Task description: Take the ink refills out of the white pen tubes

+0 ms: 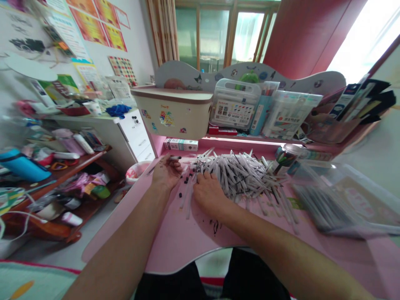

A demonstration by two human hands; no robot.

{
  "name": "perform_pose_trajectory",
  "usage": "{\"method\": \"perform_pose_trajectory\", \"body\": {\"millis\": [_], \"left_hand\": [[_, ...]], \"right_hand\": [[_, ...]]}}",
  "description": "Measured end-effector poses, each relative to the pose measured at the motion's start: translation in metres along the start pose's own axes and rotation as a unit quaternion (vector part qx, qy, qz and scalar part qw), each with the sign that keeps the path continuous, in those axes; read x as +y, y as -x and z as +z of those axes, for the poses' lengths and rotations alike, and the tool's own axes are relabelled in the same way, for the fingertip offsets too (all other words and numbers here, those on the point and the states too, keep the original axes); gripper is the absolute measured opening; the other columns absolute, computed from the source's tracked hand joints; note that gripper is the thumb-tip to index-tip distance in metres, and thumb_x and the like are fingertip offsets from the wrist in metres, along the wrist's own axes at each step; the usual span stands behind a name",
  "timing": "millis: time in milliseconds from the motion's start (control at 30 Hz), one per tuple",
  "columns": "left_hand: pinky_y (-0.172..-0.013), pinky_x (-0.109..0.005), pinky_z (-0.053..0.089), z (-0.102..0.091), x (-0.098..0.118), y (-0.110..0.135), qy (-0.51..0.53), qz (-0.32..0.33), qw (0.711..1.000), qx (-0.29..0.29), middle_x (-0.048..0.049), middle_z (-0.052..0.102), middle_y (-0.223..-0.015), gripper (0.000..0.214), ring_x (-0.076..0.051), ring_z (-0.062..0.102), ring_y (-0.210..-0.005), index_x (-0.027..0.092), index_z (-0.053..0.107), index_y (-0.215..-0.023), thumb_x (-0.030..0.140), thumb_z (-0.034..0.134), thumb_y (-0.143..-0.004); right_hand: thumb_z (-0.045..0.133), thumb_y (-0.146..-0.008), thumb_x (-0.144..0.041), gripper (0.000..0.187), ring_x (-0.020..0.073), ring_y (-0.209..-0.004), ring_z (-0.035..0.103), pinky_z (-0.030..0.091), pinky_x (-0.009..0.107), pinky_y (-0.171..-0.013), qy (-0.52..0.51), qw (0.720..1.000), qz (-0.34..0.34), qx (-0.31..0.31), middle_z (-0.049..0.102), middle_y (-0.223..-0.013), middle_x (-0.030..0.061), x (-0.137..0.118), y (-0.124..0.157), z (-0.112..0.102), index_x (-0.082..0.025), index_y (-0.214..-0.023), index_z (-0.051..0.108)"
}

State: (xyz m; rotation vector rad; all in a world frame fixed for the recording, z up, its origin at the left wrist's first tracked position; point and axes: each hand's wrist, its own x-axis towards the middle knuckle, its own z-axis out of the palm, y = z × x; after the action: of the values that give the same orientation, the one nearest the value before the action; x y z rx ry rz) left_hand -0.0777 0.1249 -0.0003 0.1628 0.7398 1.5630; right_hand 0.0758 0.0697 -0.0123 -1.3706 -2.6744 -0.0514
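A big heap of white pens (pixel 240 175) with black parts lies across the middle of a pink desk (pixel 187 237). My left hand (pixel 166 171) is closed on one white pen, held near the heap's left edge. My right hand (pixel 208 192) rests palm down on the heap's near side, fingers curled into the pens; what they grip is hidden. Several small black caps (pixel 187 180) lie scattered between the two hands.
A clear plastic box (pixel 340 200) with dark pens sits at the right. A cream bin (pixel 173 110) and marker cases (pixel 235 104) stand on the desk's shelf. A cluttered wooden rack (pixel 59 166) is at the left. White drawers (pixel 134 133) stand behind.
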Motion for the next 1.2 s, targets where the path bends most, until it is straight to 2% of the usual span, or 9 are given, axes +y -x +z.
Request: {"method": "perform_pose_trajectory", "body": {"millis": [133,233,300,367,500,600,700,1033,1200], "left_hand": [[-0.037,-0.015,0.037,-0.001,-0.001,-0.001,-0.016,0.002,1.0,-0.004,0.0024,0.055,-0.047,0.028,-0.007,0.048,-0.037,0.015,0.054,-0.063,0.018,0.054,-0.09],[-0.037,-0.014,0.039,0.002,-0.005,0.002,-0.032,0.003,0.999,-0.021,0.0024,0.057,-0.049,0.026,-0.006,0.05,-0.039,0.015,0.055,-0.063,0.016,0.058,-0.089],[-0.038,-0.014,0.041,0.005,-0.01,0.007,-0.048,-0.004,0.998,-0.04,0.0004,0.061,-0.053,0.023,-0.007,0.054,-0.041,0.013,0.058,-0.066,0.014,0.059,-0.089],[-0.039,-0.016,0.046,0.008,-0.018,0.015,-0.069,-0.017,0.996,-0.061,-0.003,0.066,-0.059,0.018,-0.009,0.058,-0.045,0.011,0.062,-0.072,0.012,0.059,-0.089],[-0.047,-0.019,0.055,0.012,-0.036,0.031,-0.142,-0.037,0.978,-0.145,-0.0059,0.072,-0.071,0.003,-0.013,0.068,-0.056,0.012,0.065,-0.083,0.009,0.067,-0.084],[-0.054,-0.019,0.058,0.011,-0.046,0.037,-0.18,-0.039,0.961,-0.205,-0.0057,0.074,-0.076,0.01,-0.014,0.071,-0.062,0.013,0.064,-0.086,0.011,0.072,-0.08],[-0.057,-0.019,0.059,0.008,-0.051,0.037,-0.195,-0.034,0.955,-0.222,-0.0051,0.075,-0.078,0.014,-0.014,0.073,-0.065,0.014,0.063,-0.088,0.013,0.074,-0.079],[-0.06,-0.02,0.059,0.008,-0.053,0.039,-0.229,-0.018,0.948,-0.222,-0.0043,0.075,-0.08,0.019,-0.014,0.073,-0.068,0.015,0.064,-0.089,0.02,0.078,-0.076],[-0.061,-0.025,0.057,0.01,-0.053,0.048,-0.285,-0.045,0.915,-0.281,-0.0035,0.069,-0.077,0.022,-0.018,0.071,-0.069,0.016,0.061,-0.084,0.026,0.078,-0.075]], "right_hand": [[0.058,-0.087,-0.018,0.019,0.0305,-0.106,0.053,0.044,0.044,-0.089,-0.043,0.998,-0.025,0.029,0.063,-0.107,0.0179,0.008,0.002,-0.007,-0.01,-0.095,0.074],[0.07,-0.08,-0.022,0.019,0.0249,-0.103,0.055,0.045,0.039,-0.091,-0.173,0.981,-0.029,0.085,0.062,-0.108,0.0135,0.025,0.01,-0.02,-0.012,-0.097,0.07],[0.072,-0.078,-0.021,0.018,0.0178,-0.087,0.059,0.048,0.034,-0.084,-0.293,0.951,0.007,0.098,0.064,-0.098,0.0078,0.041,0.019,-0.027,-0.014,-0.094,0.068],[0.07,-0.078,-0.023,0.016,0.0127,-0.068,0.059,0.049,0.029,-0.07,-0.432,0.896,0.058,0.082,0.064,-0.081,0.0015,0.055,0.03,-0.031,-0.016,-0.092,0.066],[0.07,-0.075,-0.028,0.025,0.0127,-0.059,0.061,0.049,0.026,-0.057,-0.659,0.738,0.132,0.063,0.063,-0.065,-0.0036,0.071,0.05,-0.026,-0.02,-0.098,0.063],[0.071,-0.072,-0.027,0.03,0.0128,-0.065,0.065,0.051,0.026,-0.063,-0.717,0.673,0.152,0.1,0.068,-0.072,-0.0014,0.074,0.057,-0.019,-0.02,-0.101,0.065],[0.069,-0.072,-0.024,0.026,0.0101,-0.065,0.063,0.051,0.025,-0.064,-0.713,0.668,0.163,0.138,0.07,-0.077,-0.0006,0.075,0.058,-0.014,-0.019,-0.097,0.069],[0.07,-0.072,-0.026,0.017,0.0103,-0.059,0.054,0.044,0.023,-0.055,-0.645,0.711,0.177,0.217,0.062,-0.071,-0.0023,0.075,0.058,-0.01,-0.019,-0.087,0.068],[0.071,-0.071,-0.028,0.017,0.0113,-0.062,0.054,0.044,0.024,-0.057,-0.63,0.704,0.188,0.268,0.063,-0.075,-0.0006,0.077,0.058,-0.01,-0.019,-0.086,0.067]]}}
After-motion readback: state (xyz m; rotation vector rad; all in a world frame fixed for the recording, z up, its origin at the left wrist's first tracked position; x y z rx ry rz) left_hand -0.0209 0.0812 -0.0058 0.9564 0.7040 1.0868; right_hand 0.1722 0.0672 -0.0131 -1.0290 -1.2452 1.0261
